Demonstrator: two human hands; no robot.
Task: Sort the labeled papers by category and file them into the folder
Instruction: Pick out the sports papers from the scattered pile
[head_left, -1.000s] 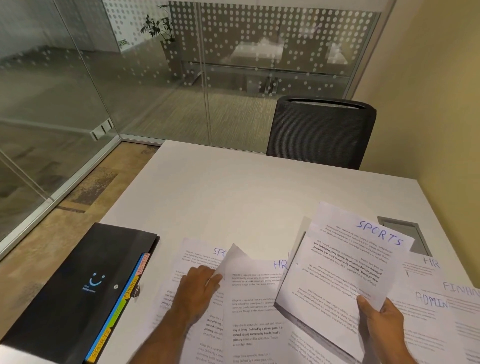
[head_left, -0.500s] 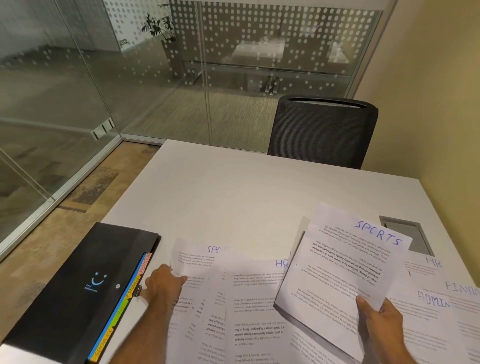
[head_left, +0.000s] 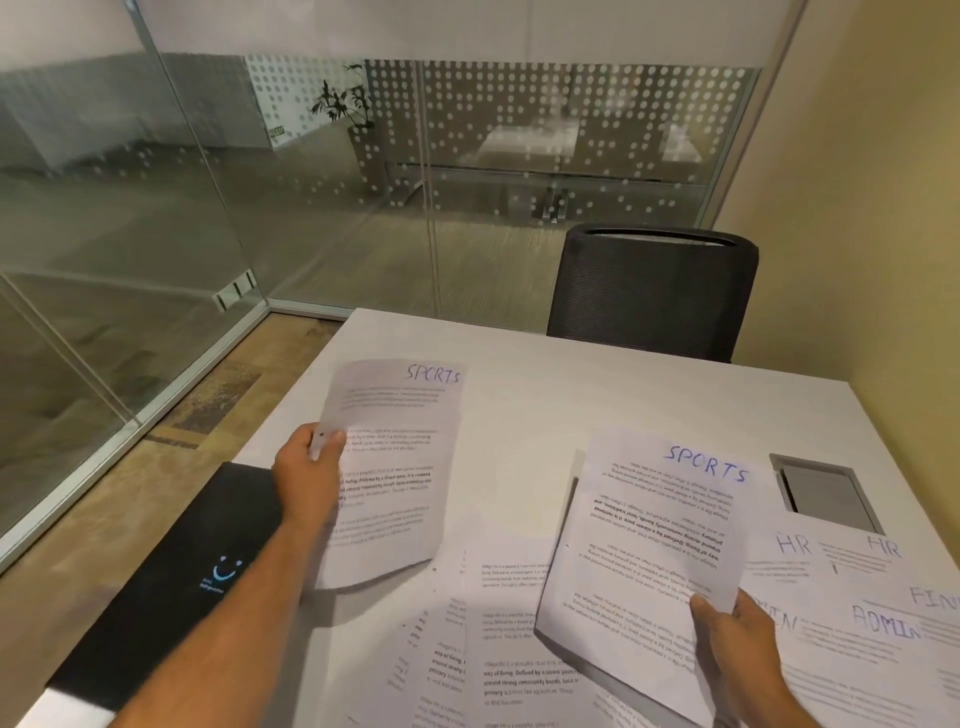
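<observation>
Sorting keeps my left hand (head_left: 306, 467) pinching one SPORTS sheet (head_left: 395, 467) above the black folder (head_left: 171, 587) while my right hand (head_left: 737, 644) grips the SPORTS stack (head_left: 654, 540), so matching labels meet over the loose papers (head_left: 519, 639).

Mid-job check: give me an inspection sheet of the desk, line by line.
Surface: white table, far half bare.
Job's things: left hand holds a SPORTS sheet lifted over the table; right hand holds a SPORTS stack; loose sheets marked HR and ADMIN lie at the right; black folder closed at the left edge.
Clutter: nothing seen.
Grippers: both hands pinch paper.
Cables: nothing seen; a closed grey hatch is set in the table.
Surroundings: black chair, glass partition, beige wall.
</observation>
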